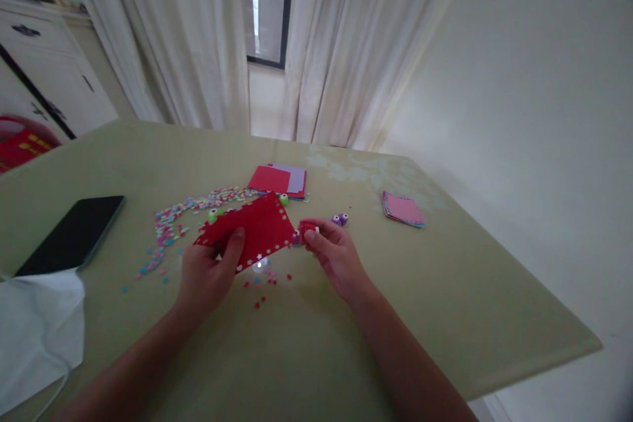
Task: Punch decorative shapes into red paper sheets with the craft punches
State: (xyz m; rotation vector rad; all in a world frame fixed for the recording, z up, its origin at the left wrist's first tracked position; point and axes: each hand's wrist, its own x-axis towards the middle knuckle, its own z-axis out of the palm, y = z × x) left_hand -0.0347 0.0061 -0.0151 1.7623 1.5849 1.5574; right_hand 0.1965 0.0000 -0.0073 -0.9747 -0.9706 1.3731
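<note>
My left hand (210,277) grips a red paper card (262,231) by its near left side, thumb on top, and holds it tilted above the table. Small star-shaped and other cutouts run along the card's edges. Just off the card's right corner, my right hand (339,257) pinches a small red paper punch (308,227), partly covered by the fingers. Purple punches with eye shapes (339,219) lie beyond the right hand. Green ones (283,199) show behind the card, partly hidden. Tiny red, pink and blue paper bits (271,281) lie below the card.
Red and lilac paper squares (270,179) are stacked at the back, with a pink-topped stack (403,208) to the right. Colourful confetti (165,227) spreads across the left of the green table (316,356). A dark tablet (74,234) and a white face mask (39,336) lie at far left.
</note>
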